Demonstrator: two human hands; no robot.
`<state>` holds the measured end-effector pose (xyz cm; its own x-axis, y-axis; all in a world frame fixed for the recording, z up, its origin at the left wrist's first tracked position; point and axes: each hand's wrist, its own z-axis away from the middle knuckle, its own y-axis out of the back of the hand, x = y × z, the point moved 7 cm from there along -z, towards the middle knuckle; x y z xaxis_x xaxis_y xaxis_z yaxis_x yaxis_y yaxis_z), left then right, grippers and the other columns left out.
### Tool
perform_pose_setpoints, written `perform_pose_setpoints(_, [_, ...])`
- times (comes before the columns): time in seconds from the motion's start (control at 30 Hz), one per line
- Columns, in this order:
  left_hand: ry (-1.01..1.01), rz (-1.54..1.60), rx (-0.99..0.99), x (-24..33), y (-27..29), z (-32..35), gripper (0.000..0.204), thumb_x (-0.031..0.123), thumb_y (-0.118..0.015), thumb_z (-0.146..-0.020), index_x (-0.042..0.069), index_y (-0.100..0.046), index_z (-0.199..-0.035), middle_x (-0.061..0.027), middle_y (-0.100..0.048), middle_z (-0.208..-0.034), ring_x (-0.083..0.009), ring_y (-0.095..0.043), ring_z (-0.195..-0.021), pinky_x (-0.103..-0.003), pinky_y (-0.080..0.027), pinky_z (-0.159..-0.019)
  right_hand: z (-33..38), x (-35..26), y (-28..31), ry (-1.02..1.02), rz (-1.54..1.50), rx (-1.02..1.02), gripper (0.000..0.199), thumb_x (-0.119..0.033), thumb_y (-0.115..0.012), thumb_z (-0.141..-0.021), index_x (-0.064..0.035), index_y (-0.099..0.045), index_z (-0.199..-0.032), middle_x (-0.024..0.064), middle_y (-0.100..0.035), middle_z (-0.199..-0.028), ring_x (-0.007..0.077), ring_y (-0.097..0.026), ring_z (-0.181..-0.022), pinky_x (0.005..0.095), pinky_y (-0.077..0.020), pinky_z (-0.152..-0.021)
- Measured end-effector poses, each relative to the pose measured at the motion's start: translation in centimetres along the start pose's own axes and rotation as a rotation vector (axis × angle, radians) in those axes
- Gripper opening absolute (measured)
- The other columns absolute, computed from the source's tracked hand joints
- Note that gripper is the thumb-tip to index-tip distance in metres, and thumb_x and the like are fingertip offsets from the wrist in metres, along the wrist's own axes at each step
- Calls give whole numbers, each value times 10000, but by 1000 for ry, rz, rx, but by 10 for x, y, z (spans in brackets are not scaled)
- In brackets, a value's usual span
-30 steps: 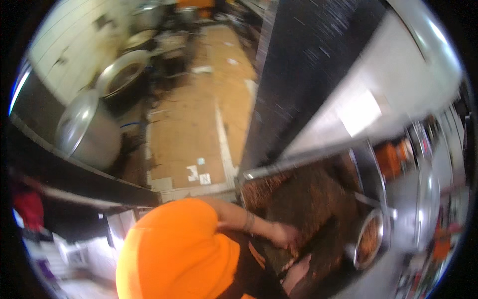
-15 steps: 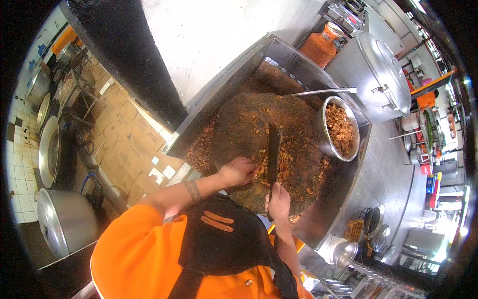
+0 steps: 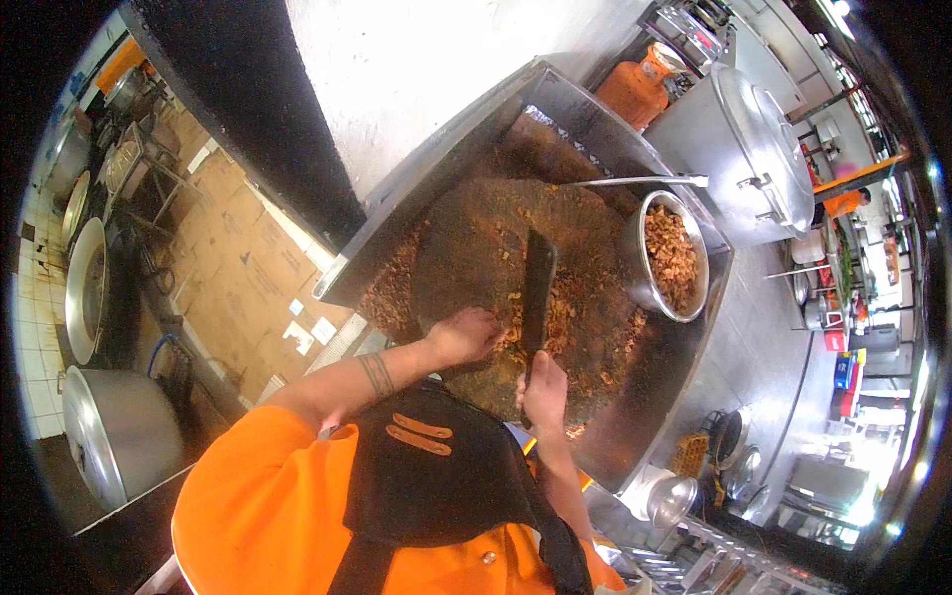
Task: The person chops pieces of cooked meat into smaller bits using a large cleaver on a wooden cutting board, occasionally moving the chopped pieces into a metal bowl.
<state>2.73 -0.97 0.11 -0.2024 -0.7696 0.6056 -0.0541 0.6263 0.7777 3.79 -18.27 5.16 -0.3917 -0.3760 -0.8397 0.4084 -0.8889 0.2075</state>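
Observation:
In my right hand (image 3: 545,389) is the handle of a cleaver (image 3: 538,293) with a long dark blade. The blade points away from me over a round, dark wooden chopping block (image 3: 461,233). Chopped browned meat (image 3: 563,322) lies on both sides of the blade, more of it to the right. My left hand (image 3: 466,335) rests at the near left of the block, left of the blade, its fingers curled down by small meat pieces. Whatever those fingers may hold is hidden. A metal bowl (image 3: 641,280) of chopped meat stands at the block's right edge.
A metal trough (image 3: 332,288) with raised walls surrounds the block, meat scraps along its left side. A long metal utensil (image 3: 635,181) lies across the back. Beyond the right wall stand a large lidded pot (image 3: 719,149) and an orange gas cylinder (image 3: 635,89). Cardboard (image 3: 248,268) covers the left floor.
The cleaver's tip has swung slightly to the left and the blade now shows more of its flat. My left hand stays beside the meat. The whole view has shifted a little.

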Motion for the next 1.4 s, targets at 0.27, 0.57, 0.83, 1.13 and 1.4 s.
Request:
perform_pose_setpoints(0.27, [139,12,-138,0,4,-4,199,207,-668,-896,53,-739,-1001,-133,-686,-974,-348,-642,-985,-456,-531,-912,-14,7,-5,26,89,-16,505,-504,-426,-1080,-51,-517,-875,46,-504,-574,170,-497,-424,341,-427,-402])
perform_pose_setpoints(0.57, [68,99,57,0,18,0,133,145,-702,-851,49,-747,-933,-136,-667,-926,-351,-626,-954,-451,-535,-865,-16,6,-12,35,54,-74,513,-500,-397,-1088,-49,-517,-877,56,-512,-568,173,-510,-411,345,-431,-394])
perform_pose_setpoints(0.83, [16,108,103,1,18,-5,207,161,-732,-852,100,-756,-1048,-111,-685,-1096,-330,-625,-1037,-432,-531,-897,-8,8,4,-80,-91,-14,516,-511,-410,-1081,-50,-528,-881,47,-518,-579,153,-501,-423,320,-427,-407])
perform_pose_setpoints(1.13, [-465,-180,-203,72,-29,-115,279,99,-623,-879,142,-738,-1129,-77,-657,-1219,-296,-551,-1206,-470,-429,-1049,39,31,102,170,89,354,571,-521,-377,-1086,-50,-565,-824,47,-535,-609,157,-502,-432,325,-424,-425])
perform_pose_setpoints(1.4, [-277,22,-308,89,8,-99,313,228,-696,-872,117,-717,-1164,-100,-650,-1230,-341,-569,-1197,-472,-509,-958,65,78,107,-36,-192,295,639,-547,-345,-1077,-38,-554,-751,63,-528,-541,185,-519,-417,341,-420,-437])
